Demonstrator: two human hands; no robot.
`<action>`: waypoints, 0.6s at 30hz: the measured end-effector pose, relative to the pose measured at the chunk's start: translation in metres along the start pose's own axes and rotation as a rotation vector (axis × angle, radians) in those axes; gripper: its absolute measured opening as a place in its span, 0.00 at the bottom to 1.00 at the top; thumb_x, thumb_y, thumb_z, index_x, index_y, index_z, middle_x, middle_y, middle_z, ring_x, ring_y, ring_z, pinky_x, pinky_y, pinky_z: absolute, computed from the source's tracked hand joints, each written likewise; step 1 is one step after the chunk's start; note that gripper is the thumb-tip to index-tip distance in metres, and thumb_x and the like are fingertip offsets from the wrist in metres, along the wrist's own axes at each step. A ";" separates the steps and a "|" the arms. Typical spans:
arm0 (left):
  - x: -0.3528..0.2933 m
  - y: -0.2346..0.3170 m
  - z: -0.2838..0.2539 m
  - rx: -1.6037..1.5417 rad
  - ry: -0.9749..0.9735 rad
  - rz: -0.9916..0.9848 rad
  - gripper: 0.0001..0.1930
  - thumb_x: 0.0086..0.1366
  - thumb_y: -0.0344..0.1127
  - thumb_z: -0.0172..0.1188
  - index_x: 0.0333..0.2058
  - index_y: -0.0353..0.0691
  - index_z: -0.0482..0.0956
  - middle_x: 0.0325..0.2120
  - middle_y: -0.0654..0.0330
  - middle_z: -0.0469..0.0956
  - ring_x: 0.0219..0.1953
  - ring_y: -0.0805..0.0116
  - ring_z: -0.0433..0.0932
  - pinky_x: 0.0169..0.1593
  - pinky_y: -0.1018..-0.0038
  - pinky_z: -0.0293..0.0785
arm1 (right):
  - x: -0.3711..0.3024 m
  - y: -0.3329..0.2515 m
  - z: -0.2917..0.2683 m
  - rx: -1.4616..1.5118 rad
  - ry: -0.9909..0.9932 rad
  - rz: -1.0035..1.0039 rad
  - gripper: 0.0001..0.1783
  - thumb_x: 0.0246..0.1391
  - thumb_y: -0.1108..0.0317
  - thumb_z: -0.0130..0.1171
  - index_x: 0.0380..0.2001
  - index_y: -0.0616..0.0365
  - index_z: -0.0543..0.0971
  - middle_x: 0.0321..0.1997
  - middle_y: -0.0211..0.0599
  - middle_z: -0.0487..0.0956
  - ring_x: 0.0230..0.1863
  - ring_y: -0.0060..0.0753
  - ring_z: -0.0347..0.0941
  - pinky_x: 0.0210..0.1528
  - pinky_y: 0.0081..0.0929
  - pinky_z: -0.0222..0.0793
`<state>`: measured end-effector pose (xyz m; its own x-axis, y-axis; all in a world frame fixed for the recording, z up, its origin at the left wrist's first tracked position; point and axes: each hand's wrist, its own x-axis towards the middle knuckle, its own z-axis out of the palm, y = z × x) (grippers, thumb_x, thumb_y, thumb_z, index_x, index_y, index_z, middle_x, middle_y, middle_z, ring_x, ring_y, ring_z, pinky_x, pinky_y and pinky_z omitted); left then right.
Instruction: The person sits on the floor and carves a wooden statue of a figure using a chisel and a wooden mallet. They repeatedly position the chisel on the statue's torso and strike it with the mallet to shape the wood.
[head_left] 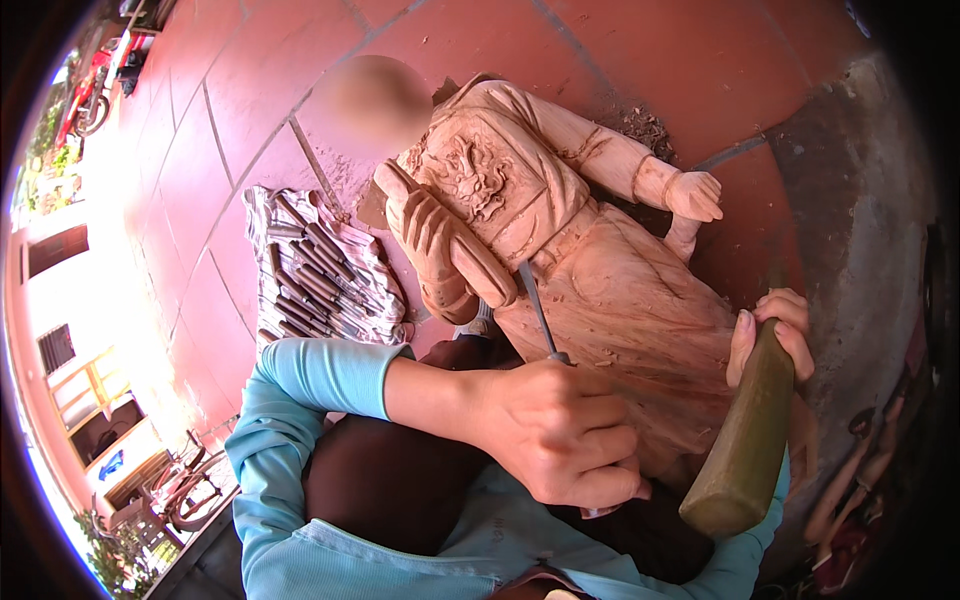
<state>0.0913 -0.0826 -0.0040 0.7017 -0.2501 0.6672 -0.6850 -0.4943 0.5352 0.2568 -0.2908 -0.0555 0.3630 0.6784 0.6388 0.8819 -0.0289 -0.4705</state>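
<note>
A large carved wooden figure (600, 270) in a robe lies on its back in front of me, with a carved relief on its chest. My left hand (565, 430) is closed round the handle of a chisel (538, 312). The chisel's narrow metal blade points away from me, its tip at the figure's waist beside the carved tablet (482, 268); whether it touches cannot be made out. At the right, my right hand (775, 335) grips a greenish-brown wooden mallet (740, 445) by its narrow end. The mallet's thick end points back toward me, apart from the chisel.
Several chisels (310, 275) with dark handles lie on a striped cloth (262, 215) left of the figure. Wood shavings (645, 130) are scattered on the red tiled floor (660, 50). A grey concrete strip (850, 220) runs along the right. A bicycle (185, 490) stands far left.
</note>
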 end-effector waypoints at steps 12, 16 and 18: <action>-0.015 -0.009 0.011 0.169 -0.047 -0.086 0.15 0.56 0.35 0.66 0.19 0.46 0.66 0.17 0.70 0.60 0.17 0.77 0.64 0.18 0.79 0.55 | 0.001 -0.005 -0.010 -0.096 -0.052 -0.139 0.28 0.53 0.82 0.58 0.50 0.48 0.58 0.37 0.43 0.69 0.33 0.40 0.69 0.31 0.41 0.69; -0.019 -0.006 0.017 0.214 -0.045 -0.069 0.15 0.55 0.35 0.65 0.19 0.46 0.65 0.17 0.70 0.61 0.17 0.77 0.65 0.18 0.78 0.55 | 0.001 -0.008 -0.014 -0.102 -0.069 -0.170 0.30 0.52 0.83 0.58 0.51 0.45 0.57 0.37 0.42 0.69 0.34 0.39 0.69 0.31 0.41 0.68; -0.019 -0.007 0.021 0.210 -0.013 -0.074 0.15 0.54 0.35 0.65 0.19 0.46 0.65 0.17 0.70 0.61 0.17 0.77 0.64 0.18 0.78 0.55 | 0.002 -0.012 -0.017 -0.097 -0.083 -0.163 0.31 0.52 0.83 0.57 0.51 0.43 0.57 0.37 0.41 0.69 0.34 0.39 0.69 0.32 0.41 0.68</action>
<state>0.0871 -0.0917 -0.0307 0.7522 -0.2166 0.6223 -0.5763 -0.6742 0.4620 0.2526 -0.3019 -0.0381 0.1907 0.7380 0.6473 0.9532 0.0184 -0.3018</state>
